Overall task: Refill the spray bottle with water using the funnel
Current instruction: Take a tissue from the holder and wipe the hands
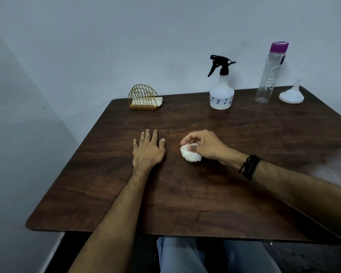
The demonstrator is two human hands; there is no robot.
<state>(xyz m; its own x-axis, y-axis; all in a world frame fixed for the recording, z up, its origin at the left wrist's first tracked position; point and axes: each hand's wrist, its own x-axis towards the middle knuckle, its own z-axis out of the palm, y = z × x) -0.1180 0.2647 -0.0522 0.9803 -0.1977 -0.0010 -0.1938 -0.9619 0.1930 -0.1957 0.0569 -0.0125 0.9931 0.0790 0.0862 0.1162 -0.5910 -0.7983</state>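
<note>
We see a dark wood-grain bench (pixel 234 194) set against a pale wall, with a person's 2 bare forearms reaching over it from the near edge. The left hand (pixel 148 149) lies flat on the bench, palm down, its fingers (pixel 147 134) straight and slightly spread, holding nothing. Just to its right, apart from it, the right hand (pixel 204 145) rests on the bench with its fingers curled around a crumpled white tissue (pixel 190 154); the thumb and fingertips pinch the wad from above while the tissue touches the bench. A stack of dark bands (pixel 249 167) circles the right wrist.

Along the far edge, well apart from both hands, stands the spray bottle (pixel 221 95), upright, white with small blue flower prints and a black trigger head screwed on. To its right stands a tall clear water bottle (pixel 268 75) with a purple cap, also upright and capped; we cannot tell how much water it holds. Just beside that, at the far right corner, the white funnel (pixel 291 95) sits upside down, wide mouth on the bench and spout pointing up. At the far left, a gold wire napkin holder (pixel 143 97) holds a few white napkins. Below the near edge, we see knees in light trousers.
</note>
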